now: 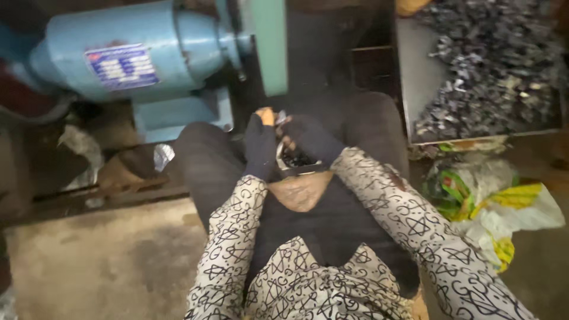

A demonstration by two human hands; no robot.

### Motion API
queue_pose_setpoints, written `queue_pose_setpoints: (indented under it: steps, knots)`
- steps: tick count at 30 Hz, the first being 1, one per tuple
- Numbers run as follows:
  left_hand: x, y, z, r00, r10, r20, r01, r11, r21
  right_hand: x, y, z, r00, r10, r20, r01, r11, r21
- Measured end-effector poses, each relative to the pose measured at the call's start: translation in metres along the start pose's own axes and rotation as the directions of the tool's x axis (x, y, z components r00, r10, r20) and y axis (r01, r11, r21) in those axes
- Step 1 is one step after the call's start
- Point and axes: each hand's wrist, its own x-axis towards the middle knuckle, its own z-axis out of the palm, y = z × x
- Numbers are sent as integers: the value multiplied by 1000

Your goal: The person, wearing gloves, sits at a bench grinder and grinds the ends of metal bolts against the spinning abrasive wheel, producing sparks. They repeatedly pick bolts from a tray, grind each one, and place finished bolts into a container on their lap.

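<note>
Down on the person's lap, both gloved hands meet over a small bowl of dark bits. Left hand and right hand pinch a small piece between fingertips. Behind stands a blue motor; right, a tray of metal scraps.

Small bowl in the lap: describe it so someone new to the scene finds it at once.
Start at the big blue motor at top left, then drop to the seated person's dark-trousered lap below it. There the left hand and right hand, both in dark gloves, meet over a small bowl of dark bits. Unlike the large grey tray of scrap at right, it is small and sits between the hands.
</note>
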Motion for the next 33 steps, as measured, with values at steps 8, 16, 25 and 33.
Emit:
queue_pose_setpoints:
  steps: [8,16,25,33]
  knots:
    - [13,-6,-9,984,161,72,-162,987,12,20,-26,1,941,-332,72,289,673,-681]
    - [27,-7,-7,999,25,45,-25,1000,-9,30,-20,-3,928,-373,25,276,638,-719]
    - [18,2,-5,908,396,139,-405,742,535,19,-33,-15,954,-297,28,244,723,-647]
    - [19,-8,13,990,140,16,-119,775,621,25,-32,-18,972,-224,-76,160,860,-485]
